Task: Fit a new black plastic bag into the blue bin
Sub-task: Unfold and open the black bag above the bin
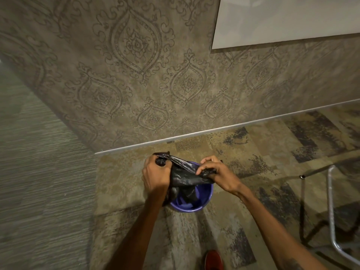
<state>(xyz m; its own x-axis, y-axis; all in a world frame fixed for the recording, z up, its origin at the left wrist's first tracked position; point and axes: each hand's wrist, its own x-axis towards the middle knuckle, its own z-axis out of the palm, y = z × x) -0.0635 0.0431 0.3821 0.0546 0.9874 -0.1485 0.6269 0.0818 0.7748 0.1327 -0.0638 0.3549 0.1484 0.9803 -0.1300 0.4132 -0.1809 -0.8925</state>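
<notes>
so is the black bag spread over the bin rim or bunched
Bunched up. The left hand and right hand each grip gathered plastic of the black bag above the blue bin, whose near rim is bare.

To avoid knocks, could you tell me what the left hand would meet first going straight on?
Probably the patterned wall beyond; the left hand, gripping the black bag, points that way, though depth is unclear.

no readable text, label, brand, number or sign appears anywhere, not on the patterned wall, the carpet, the bag or the bin.
</notes>
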